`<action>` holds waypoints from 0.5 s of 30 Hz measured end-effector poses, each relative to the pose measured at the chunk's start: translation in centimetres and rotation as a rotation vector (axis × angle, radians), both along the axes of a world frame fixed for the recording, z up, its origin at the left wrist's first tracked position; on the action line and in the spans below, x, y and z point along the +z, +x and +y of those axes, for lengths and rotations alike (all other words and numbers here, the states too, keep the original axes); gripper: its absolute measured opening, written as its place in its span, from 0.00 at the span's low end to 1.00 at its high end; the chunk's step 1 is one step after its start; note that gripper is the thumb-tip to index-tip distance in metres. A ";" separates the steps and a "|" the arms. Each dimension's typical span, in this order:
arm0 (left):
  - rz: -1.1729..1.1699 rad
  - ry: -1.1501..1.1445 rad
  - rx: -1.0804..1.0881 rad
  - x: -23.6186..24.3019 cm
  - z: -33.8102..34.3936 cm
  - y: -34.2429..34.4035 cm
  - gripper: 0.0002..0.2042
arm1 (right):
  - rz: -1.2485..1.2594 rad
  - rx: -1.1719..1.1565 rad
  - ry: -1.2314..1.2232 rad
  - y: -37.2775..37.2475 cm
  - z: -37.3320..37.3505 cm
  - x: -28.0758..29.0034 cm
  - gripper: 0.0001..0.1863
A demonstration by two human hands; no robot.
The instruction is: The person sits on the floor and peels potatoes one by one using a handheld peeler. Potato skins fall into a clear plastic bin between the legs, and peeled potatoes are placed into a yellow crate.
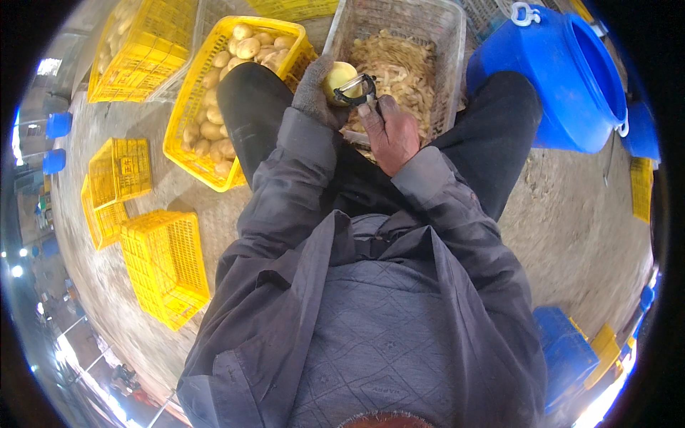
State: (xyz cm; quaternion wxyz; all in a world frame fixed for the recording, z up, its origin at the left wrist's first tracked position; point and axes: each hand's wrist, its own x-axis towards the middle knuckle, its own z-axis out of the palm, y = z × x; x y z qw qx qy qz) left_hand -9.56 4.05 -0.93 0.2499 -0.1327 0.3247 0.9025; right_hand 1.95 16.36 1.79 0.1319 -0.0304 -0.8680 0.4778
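Observation:
My left hand [314, 89], in a grey knitted glove, is closed round a pale peeled potato [338, 80]. Bare and closed, my right hand [394, 134] grips a black vegetable peeler [369, 91] by its handle. The peeler's metal blade lies at the right side of the potato. Below both hands, a grey-white plastic crate [454, 71] holds a heap of potato peelings [399, 60]. To the left of my knee, a yellow crate [173, 146] is filled with unpeeled potatoes [212, 114].
A large blue drum [528, 78] lies tilted by my right knee. Another yellow crate [146, 50] of potatoes stands at the far left. Several yellow crates [164, 267] sit on the concrete floor [571, 207] to my left. A blue container [564, 349] is at the lower right.

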 end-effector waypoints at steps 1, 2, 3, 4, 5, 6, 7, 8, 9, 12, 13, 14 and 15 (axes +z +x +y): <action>-0.055 -0.059 -0.001 0.1 0.1 0.0 0.15 | 0.152 0.027 0.324 0.4 0.3 -2.1 0.11; 0.050 -0.027 -0.039 -0.3 -0.1 0.2 0.16 | 0.320 0.060 0.638 1.1 1.1 -5.7 0.13; 0.081 -0.071 -0.047 -0.5 0.0 -0.1 0.16 | 0.517 0.086 0.938 0.4 1.6 -7.7 0.15; 0.037 -0.182 0.057 -2.5 -0.1 -0.5 0.16 | 0.114 0.101 0.642 -0.2 0.9 -5.6 0.19; 0.108 -0.112 0.046 -3.3 -0.1 -0.6 0.15 | 0.141 0.108 0.554 -0.1 1.3 -5.6 0.19; 0.182 -0.135 0.112 -4.6 0.5 -1.0 0.13 | 0.169 0.114 0.471 0.0 1.7 -5.7 0.19; 0.374 -0.145 0.102 -7.1 -0.1 -1.6 0.13 | 0.202 0.138 0.377 0.0 1.7 -5.8 0.18; 0.332 -0.217 0.082 -5.2 0.9 -0.9 0.11 | 0.174 0.088 0.346 0.3 2.1 -5.6 0.18; 0.291 -0.301 0.073 -2.8 1.1 0.0 0.10 | 0.155 0.052 0.303 0.5 2.0 -5.3 0.18; 0.254 -0.256 0.173 -0.8 0.2 1.2 0.11 | -0.103 0.034 0.104 1.8 0.5 -3.2 0.18; 0.152 -0.173 0.208 0.5 0.3 1.6 0.11 | -0.043 0.060 0.123 2.1 0.7 -3.7 0.18; 0.048 -0.086 0.236 1.4 0.3 1.6 0.11 | 0.014 0.084 0.143 2.4 0.9 -4.6 0.19; -0.061 -0.016 0.263 0.4 0.3 0.6 0.14 | 0.071 0.105 0.162 2.3 1.0 -5.4 0.19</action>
